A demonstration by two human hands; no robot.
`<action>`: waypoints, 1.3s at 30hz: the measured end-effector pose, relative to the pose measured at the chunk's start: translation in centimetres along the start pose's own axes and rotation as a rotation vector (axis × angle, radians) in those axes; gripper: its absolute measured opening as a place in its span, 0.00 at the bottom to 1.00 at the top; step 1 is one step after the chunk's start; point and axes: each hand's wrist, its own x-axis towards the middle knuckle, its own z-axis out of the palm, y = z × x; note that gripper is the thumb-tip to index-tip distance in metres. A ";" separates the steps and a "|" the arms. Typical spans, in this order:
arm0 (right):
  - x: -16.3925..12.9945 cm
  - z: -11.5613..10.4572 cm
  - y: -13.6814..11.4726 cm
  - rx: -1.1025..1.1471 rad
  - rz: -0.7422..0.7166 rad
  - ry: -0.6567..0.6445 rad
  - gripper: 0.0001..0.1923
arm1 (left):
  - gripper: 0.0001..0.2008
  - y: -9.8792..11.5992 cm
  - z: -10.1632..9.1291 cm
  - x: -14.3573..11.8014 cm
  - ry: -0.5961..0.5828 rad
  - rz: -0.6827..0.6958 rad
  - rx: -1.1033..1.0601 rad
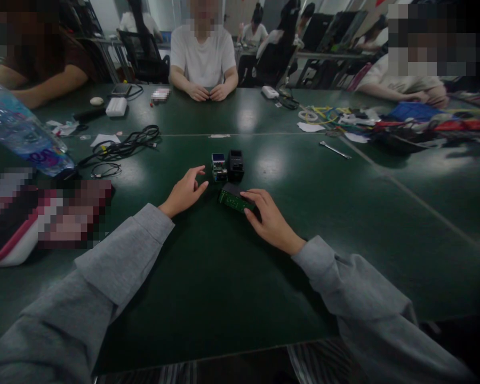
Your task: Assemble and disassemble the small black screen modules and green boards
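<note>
My right hand (269,220) grips a green circuit board (232,198) that rests on the dark green table (208,288), fingers curled over its right end. My left hand (185,191) rests on the table just left of the board, fingers spread, holding nothing. Its fingertips are close to a small module with a blue screen (218,166). A black boxy part (236,164) stands right beside that module, just behind the board. Both my arms wear grey sleeves.
A water bottle (22,130) lies at the left edge, with black cables (122,146) behind it. A wrench (335,150) and a pile of wires and tools (384,125) sit at the right. Three people sit around the far side; one's hands (208,93) rest on the table.
</note>
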 end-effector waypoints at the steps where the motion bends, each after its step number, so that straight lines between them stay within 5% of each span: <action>1: 0.0 0.0 0.0 -0.009 -0.008 0.014 0.21 | 0.26 0.0 0.0 0.0 0.001 0.001 -0.001; 6: -0.2 -0.1 -0.6 -0.238 -0.104 0.082 0.21 | 0.26 0.0 0.0 0.0 0.002 0.011 -0.010; 17: -0.8 1.3 -3.8 -0.495 -0.221 -0.114 0.29 | 0.26 -0.1 0.2 0.0 0.007 0.033 -0.016; 21: -0.6 1.3 -4.0 -0.443 -0.194 -0.113 0.34 | 0.26 -0.1 0.2 0.0 0.014 0.038 -0.009; 26: -0.4 1.3 -3.8 -0.349 -0.179 -0.128 0.30 | 0.26 0.1 0.2 0.0 0.011 0.035 -0.006; 35: -0.1 2.4 -3.8 -0.060 0.132 -0.109 0.40 | 0.26 -0.1 0.2 0.0 0.003 0.042 -0.005; 39: 0.1 2.7 -4.4 -0.016 0.132 -0.095 0.38 | 0.26 -0.1 0.2 0.0 0.005 0.045 0.001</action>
